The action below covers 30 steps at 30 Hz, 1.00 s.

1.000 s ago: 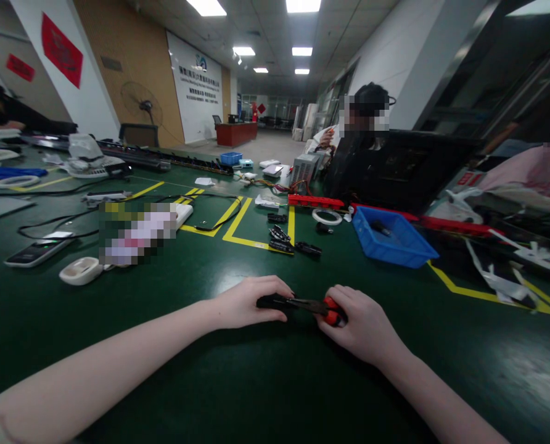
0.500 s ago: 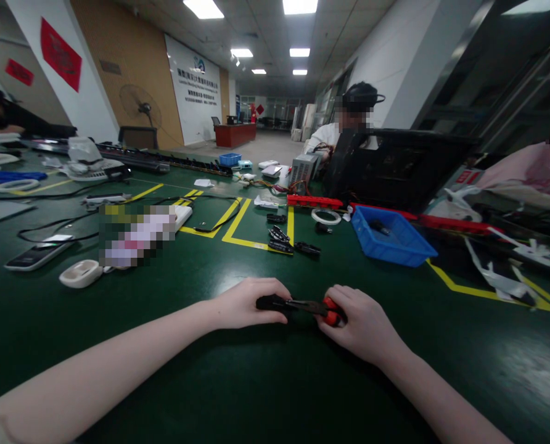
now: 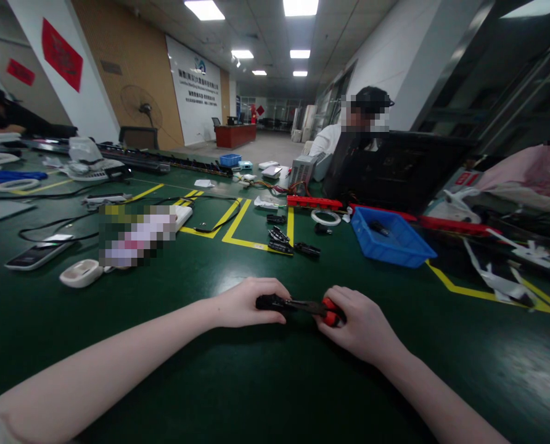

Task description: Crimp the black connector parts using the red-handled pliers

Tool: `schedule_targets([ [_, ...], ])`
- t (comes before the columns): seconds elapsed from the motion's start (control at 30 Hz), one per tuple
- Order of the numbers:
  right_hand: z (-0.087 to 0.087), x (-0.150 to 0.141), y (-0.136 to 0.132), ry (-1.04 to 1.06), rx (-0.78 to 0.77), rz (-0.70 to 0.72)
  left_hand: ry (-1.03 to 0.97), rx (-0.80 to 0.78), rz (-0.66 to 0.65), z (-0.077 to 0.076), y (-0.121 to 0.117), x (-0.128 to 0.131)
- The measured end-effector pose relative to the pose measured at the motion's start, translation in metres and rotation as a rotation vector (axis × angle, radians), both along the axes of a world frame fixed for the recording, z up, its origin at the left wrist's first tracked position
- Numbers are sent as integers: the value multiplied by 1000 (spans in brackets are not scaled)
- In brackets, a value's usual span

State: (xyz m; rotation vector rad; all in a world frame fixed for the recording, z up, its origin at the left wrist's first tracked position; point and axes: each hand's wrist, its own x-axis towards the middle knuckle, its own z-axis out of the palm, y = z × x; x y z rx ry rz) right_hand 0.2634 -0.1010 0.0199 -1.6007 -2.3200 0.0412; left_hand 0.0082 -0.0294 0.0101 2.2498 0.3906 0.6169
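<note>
Near the middle of the green table (image 3: 238, 388), my left hand (image 3: 245, 302) is closed around a small black part (image 3: 270, 302), pinched between thumb and fingers. My right hand (image 3: 361, 320) grips pliers (image 3: 308, 306) by their red handles. The long, thin jaws point left and meet the black part's right end; whether they clamp it I cannot tell. Just beyond my hands, several similar black pieces (image 3: 280, 234) lie in and beside a yellow tape outline (image 3: 238, 240).
To the right stands a blue tray (image 3: 395, 253) with a small dark item inside. A white ring (image 3: 325, 217) and red strips (image 3: 314, 202) lie behind. On the left are a phone-like device (image 3: 41, 253), a white case (image 3: 81, 273) and cables. A co-worker (image 3: 328, 139) sits behind a large black panel (image 3: 395, 166).
My hands, the black part and the pliers hold almost the same place. Across the table, the co-worker's head has shifted slightly right and down.
</note>
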Motion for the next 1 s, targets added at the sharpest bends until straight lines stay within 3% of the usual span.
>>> schedule_targets([
  [0.67, -1, 0, 0, -37, 66, -11, 11, -36, 16, 3, -1, -1],
  [1.0, 1, -1, -1, 52, -46, -23, -62, 40, 12, -3, -1, 0],
])
